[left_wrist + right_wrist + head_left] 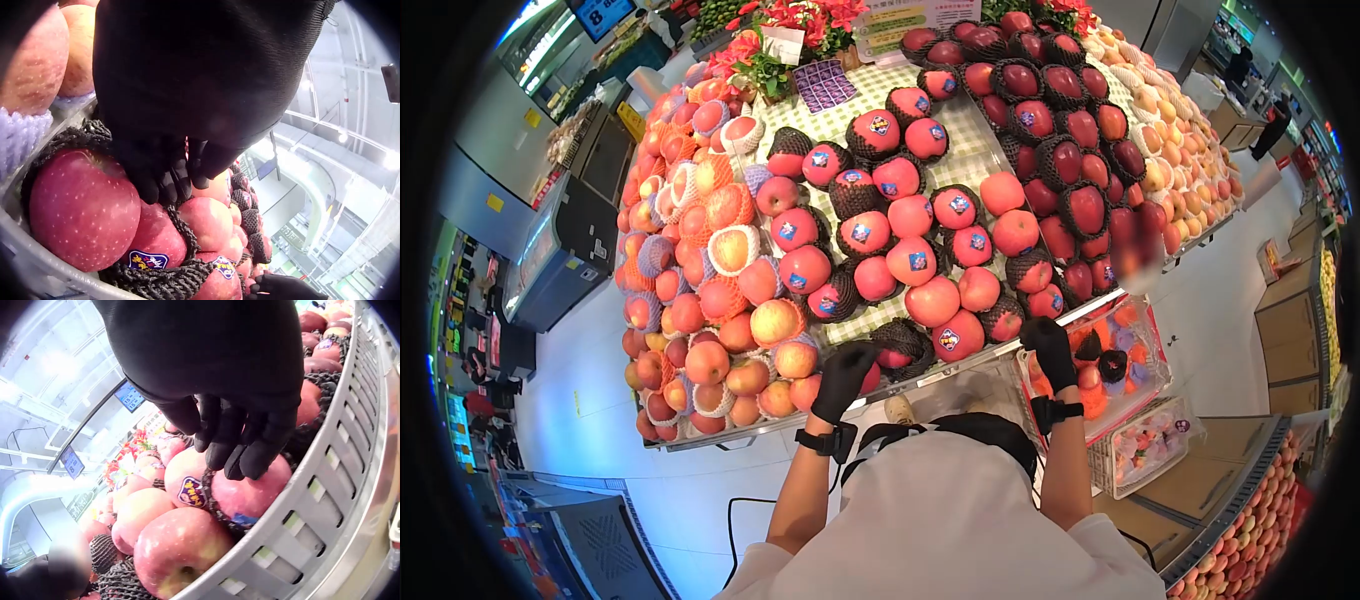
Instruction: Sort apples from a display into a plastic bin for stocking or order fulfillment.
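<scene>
My left hand (pixel 845 382), in a black glove, is at the front edge of the display. In the left wrist view its fingers (pixel 165 184) hang loosely bent over red apples, beside a large red apple (pixel 84 209) in black foam netting (pixel 156 281). My right hand (pixel 1052 355), also gloved in black, hovers over the rim farther right. Seen from the right wrist, its relaxed fingers (pixel 234 440) reach down to a red apple (pixel 253 494) with black netting around it, fingertips right at its top. Neither hand shows an apple lifted.
Stickered red apples (pixel 910 215) sit on checked cloth in the middle. Pale-netted apples (pixel 730 250) are heaped on the left, dark red ones (pixel 1085 210) on the right. A grey slatted rim (pixel 312 512) runs along the front. Below right stands a crate (pixel 1155 370) with netting.
</scene>
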